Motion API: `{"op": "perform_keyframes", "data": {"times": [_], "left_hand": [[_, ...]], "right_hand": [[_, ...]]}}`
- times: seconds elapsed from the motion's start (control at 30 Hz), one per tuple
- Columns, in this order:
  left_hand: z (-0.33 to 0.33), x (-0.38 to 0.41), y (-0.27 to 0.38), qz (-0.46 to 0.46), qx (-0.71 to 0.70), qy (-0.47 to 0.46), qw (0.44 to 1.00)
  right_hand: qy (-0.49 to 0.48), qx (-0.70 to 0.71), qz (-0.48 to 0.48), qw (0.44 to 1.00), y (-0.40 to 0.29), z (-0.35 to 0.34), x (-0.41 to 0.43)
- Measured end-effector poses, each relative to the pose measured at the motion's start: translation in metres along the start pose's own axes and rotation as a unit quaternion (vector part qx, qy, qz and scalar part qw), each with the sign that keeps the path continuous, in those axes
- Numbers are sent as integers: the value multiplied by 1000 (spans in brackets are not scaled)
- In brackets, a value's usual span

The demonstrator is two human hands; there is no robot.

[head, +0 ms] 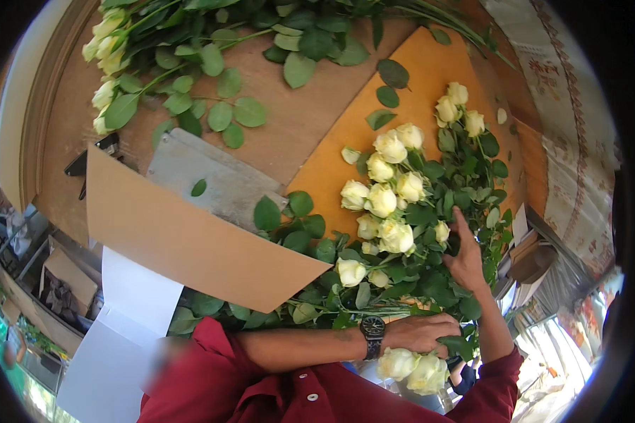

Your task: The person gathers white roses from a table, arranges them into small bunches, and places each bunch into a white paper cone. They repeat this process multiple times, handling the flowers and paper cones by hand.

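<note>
My left hand [422, 333], below a wrist with a black watch [372, 337], is closed around the stems of a few cream roses [414, 370] whose heads hang at the table's near edge. My right hand [464, 254] reaches into the green foliage just beyond it, index finger and thumb apart, touching leaves; its other fingers are hard to make out. Left of that hand lies a heap of cream-white roses [383, 201] with leafy stems. A smaller group of roses [457, 108] sits farther back on the right.
A brown cardboard sheet [201, 232] partly covers a grey metal plate [211, 174]. Behind it shows a black tool [92, 156]. More roses [106, 47] and leafy stems lie along the far side. White paper [116, 338] hangs at the left; patterned cloth [566, 106] is at the right.
</note>
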State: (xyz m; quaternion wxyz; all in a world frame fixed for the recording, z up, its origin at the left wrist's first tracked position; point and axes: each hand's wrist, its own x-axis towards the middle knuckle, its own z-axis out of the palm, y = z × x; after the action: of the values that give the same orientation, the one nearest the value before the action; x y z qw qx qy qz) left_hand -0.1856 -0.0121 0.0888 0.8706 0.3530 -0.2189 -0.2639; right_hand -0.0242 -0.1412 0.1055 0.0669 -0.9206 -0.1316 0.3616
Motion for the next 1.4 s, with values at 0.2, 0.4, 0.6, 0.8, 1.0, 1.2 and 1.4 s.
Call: {"op": "perform_keyframes", "data": {"times": [0.2,0.4,0.6,0.8,1.0,1.2,1.4], "left_hand": [[-3,-7,9,-35,17,-18,999],[1,-3,2,-6,19,-11,1000],[-4,0,-12,174,96,72,977],[-25,-7,1,222,74,110,966],[-31,-8,-4,184,43,88,978],[-35,-9,-4,202,33,109,973],[-41,-10,1,192,46,117,973]], "right_hand": [[53,144,63,986,27,6,-3],[73,198,-20,977,11,-10,-13],[31,282,-30,958,23,-21,-11],[-13,329,11,944,16,-37,53],[-2,81,-57,995,-44,-14,116],[-233,352,24,906,-37,-26,130],[-246,429,31,869,-38,-61,95]]}}
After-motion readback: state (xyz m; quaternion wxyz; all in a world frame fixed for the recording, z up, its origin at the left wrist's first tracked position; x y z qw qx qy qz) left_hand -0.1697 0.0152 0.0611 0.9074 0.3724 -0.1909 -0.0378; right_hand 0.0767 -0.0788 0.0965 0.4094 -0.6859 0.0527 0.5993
